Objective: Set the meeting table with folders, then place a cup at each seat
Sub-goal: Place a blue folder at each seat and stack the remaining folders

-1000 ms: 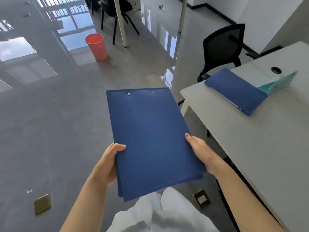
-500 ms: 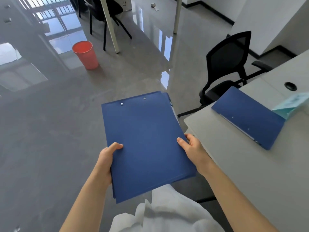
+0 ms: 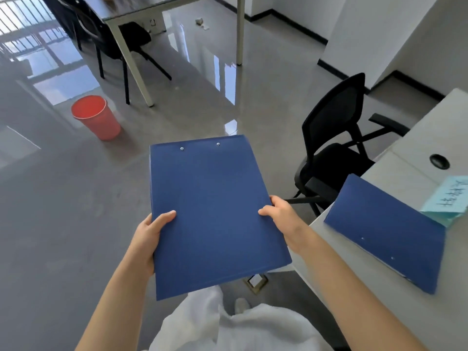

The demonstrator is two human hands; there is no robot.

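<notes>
Both hands — left hand [image 3: 149,231], right hand [image 3: 281,214] — pinch the folder stack [image 3: 215,214] at mid-frame, off the counter [image 3: 415,153]. With each grip only at an edge, lower folders could slide out; another folder [image 3: 387,231] already lies lower right.

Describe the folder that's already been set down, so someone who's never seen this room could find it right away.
Find the pale meeting table at the right, beside the black mesh office chair. The blue folder lies flat near the table's corner, touching a teal paper card. Unlike the blue folders held over the floor, no hand touches it.
</notes>
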